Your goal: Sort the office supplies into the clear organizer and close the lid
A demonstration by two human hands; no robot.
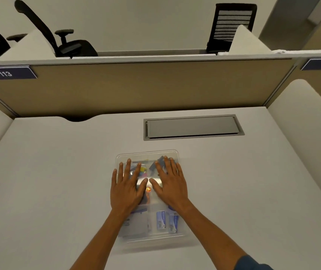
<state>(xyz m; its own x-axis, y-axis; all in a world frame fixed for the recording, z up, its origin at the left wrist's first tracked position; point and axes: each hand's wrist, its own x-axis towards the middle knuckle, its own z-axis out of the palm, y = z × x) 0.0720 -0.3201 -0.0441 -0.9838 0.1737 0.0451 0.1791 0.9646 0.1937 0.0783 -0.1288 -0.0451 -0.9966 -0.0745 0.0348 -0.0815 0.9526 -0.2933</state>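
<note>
Grip flat, clamping nothing: my left hand (126, 187) and right hand (172, 184) pressed straight-fingered on the lid (151, 206) of the clear organizer (155, 245), toward 6 o'clock on the tabletop (58, 182). I judged closing in hand; next called for even pressure along its edges.

Organizer (155, 238): on desk (58, 182), midway between left and right edges, toward the front edge. Lid (149, 209): on organizer. Left hand (127, 187), right hand (170, 184): flat on lid, side by side. Hatch (191, 126): in desk behind organizer, near back edge. Partition (136, 88): along back edge.
</note>
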